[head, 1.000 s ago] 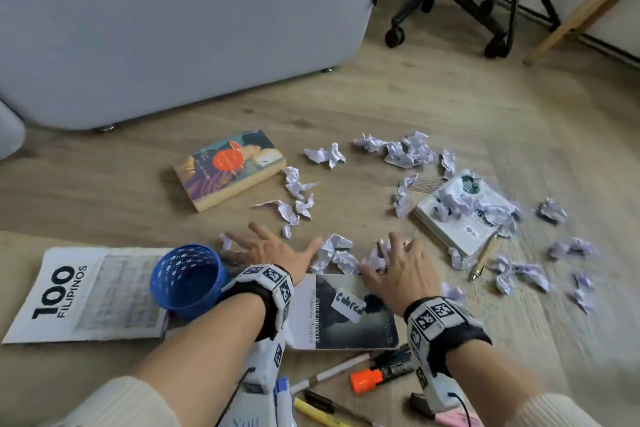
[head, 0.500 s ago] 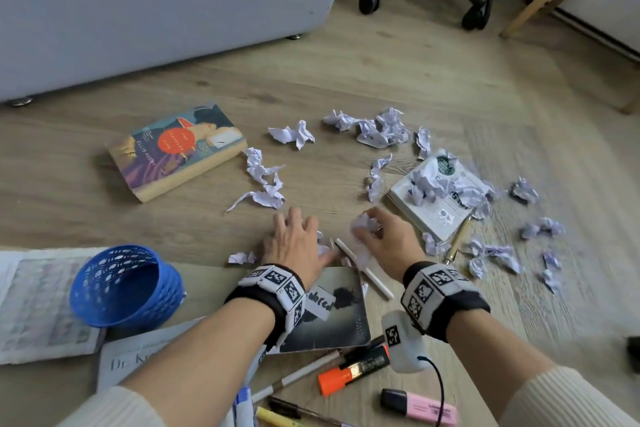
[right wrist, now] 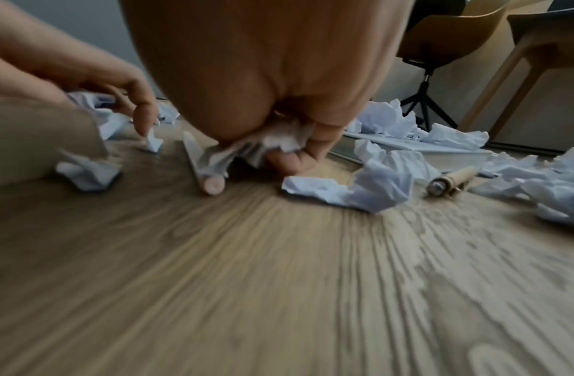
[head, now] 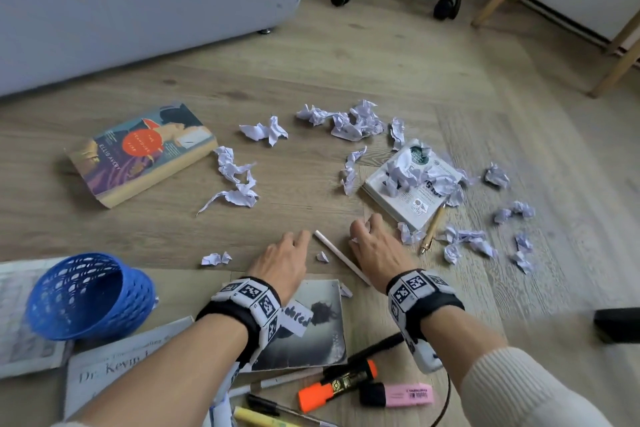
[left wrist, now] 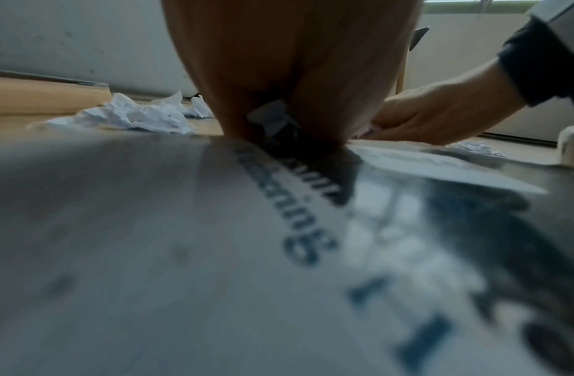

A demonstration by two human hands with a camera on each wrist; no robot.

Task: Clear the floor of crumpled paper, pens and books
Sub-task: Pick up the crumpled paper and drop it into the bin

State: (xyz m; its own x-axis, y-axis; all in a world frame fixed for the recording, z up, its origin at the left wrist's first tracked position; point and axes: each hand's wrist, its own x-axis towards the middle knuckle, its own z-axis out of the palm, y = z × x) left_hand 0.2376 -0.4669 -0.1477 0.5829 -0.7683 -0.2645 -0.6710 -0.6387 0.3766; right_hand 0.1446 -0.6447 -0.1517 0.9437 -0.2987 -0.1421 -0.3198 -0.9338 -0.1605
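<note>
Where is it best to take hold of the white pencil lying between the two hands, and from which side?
Probably mid-shaft on the white pencil, from above, thumb and finger across it. It lies flat on the floor, slim and diagonal, its middle bare, with only a small paper scrap beside it.

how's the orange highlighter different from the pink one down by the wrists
The orange highlighter is bright orange with a black middle band and lies tilted, its far end partly under a black pen. The pink highlighter is pale pink with a black cap, lies nearly level and bears a barcode label. Both lie loose on the floor, untouched by either hand.
</note>
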